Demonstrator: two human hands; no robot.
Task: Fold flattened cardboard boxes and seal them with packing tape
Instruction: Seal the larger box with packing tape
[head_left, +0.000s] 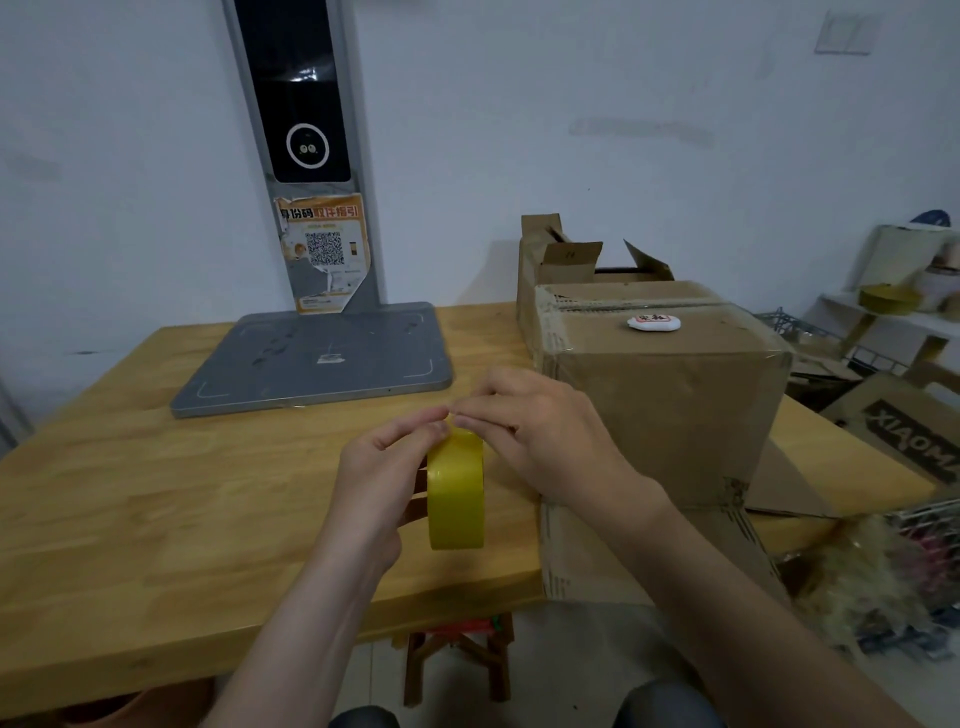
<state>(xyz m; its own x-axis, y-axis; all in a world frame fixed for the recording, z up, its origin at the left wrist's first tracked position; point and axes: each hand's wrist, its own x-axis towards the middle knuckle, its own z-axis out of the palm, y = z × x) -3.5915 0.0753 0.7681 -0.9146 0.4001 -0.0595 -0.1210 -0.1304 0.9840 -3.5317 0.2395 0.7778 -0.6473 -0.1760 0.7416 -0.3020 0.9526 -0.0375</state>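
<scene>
Wooden table (156, 493) against a white wall (519, 78), left hand (374, 483) curled round a yellow tape roll (456, 499), right hand (540, 436) pinching its top edge, taped cardboard box (665, 395) just beside

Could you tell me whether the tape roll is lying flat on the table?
No, the left hand grips the tape roll upright while the right hand pinches its top.

Yellow tape roll (456, 499) held on edge above the worktop (156, 493), gripped by the left hand (379, 478). Right hand (545, 431) fingers (478, 415) pinch at the roll's top. Sealed cardboard box (665, 374) just right of the roll; grey stand (322, 358) behind it.
</scene>
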